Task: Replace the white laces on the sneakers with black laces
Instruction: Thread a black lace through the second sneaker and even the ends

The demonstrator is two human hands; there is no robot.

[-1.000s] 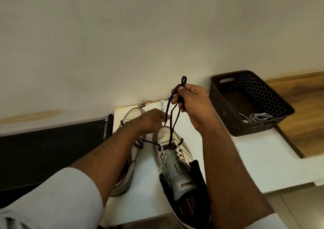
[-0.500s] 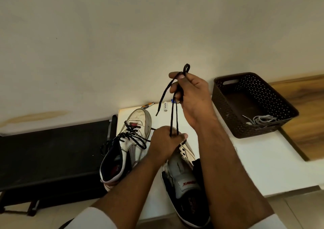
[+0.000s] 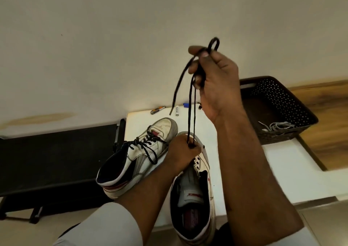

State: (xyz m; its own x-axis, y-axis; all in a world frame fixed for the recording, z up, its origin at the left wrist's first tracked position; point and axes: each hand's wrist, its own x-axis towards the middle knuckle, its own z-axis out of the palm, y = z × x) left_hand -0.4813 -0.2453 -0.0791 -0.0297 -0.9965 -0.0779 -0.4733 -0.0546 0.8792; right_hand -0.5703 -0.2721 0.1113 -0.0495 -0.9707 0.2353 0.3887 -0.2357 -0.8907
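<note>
Two white sneakers stand on a white table (image 3: 282,162). The left sneaker (image 3: 139,159) is laced with a black lace. My left hand (image 3: 181,151) grips the front of the right sneaker (image 3: 194,195), whose eyelets show bare. My right hand (image 3: 214,78) is raised high and grips a black lace (image 3: 191,106). Two strands run taut from it down to my left hand, a loop sticks out above the thumb, and one loose end hangs to the left.
A dark woven basket (image 3: 282,102) with white laces (image 3: 276,126) stands at the right of the table. Small items (image 3: 177,110) lie by the wall. A black bench (image 3: 56,157) sits left of the table. Wooden flooring is at the right.
My right hand has risen higher, pulling the black lace strands longer and taut. My left hand moved from the left sneaker to the front of the right one and stays there.
</note>
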